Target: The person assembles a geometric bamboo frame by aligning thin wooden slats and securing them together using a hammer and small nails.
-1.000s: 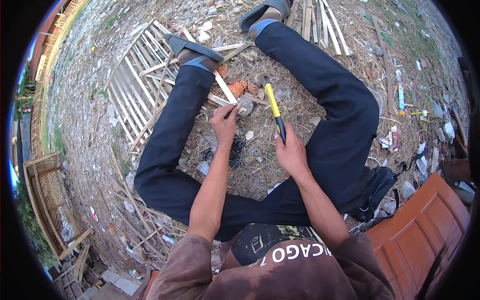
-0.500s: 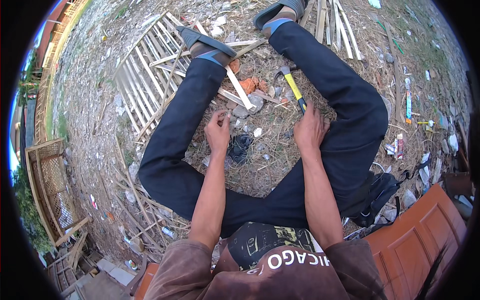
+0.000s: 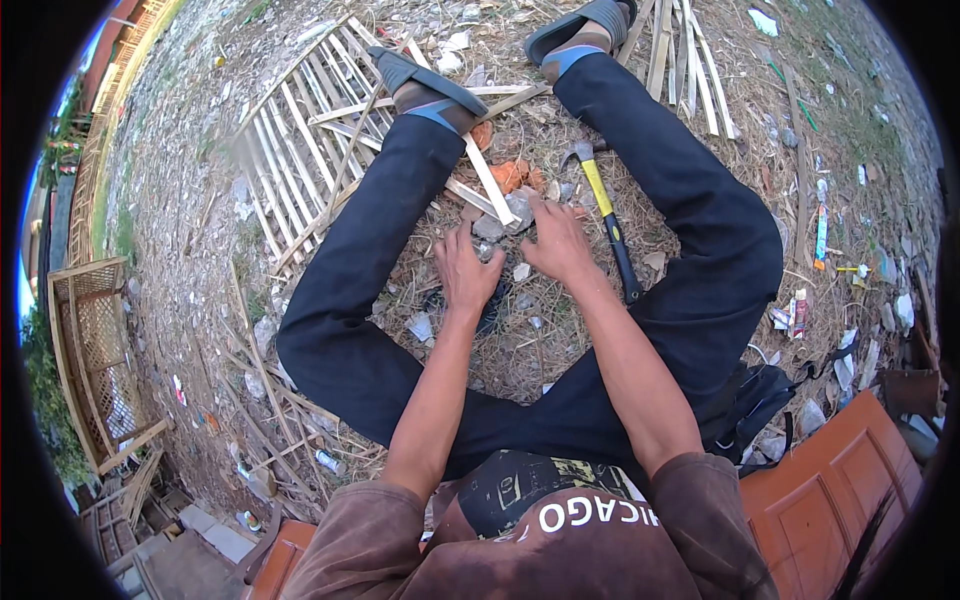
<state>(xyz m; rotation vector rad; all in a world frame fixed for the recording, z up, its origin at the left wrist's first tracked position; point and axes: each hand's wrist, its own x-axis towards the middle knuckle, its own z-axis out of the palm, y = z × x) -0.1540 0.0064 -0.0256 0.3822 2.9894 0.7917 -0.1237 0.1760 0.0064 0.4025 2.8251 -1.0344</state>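
My left hand point(image 3: 468, 270) is low over the ground at the near left side of a grey stone point(image 3: 490, 228), fingers and thumb apart. At the stone's right edge, my right hand point(image 3: 558, 240) reaches down with fingers spread and slightly bent; whether the fingertips touch the stone cannot be made out. The end of a pale wooden strip point(image 3: 490, 185) lies on the stone between the hands. A claw hammer point(image 3: 603, 210) with a yellow and black handle rests on the ground to the right, its handle end beside my right leg.
Slatted wooden panel point(image 3: 300, 140) lies beyond my left leg; loose strips point(image 3: 685, 65) lie past my right foot. Orange brick pieces point(image 3: 512, 176) lie beyond the stone. A dark bag point(image 3: 755, 405) and a brown panelled door point(image 3: 845, 490) are at right; a lattice frame point(image 3: 100, 350) stands left.
My right hand has let go of the hammer handle and moved left to the stone. My left hand has shifted slightly right and opened from a pinch. The hammer now lies on the ground.
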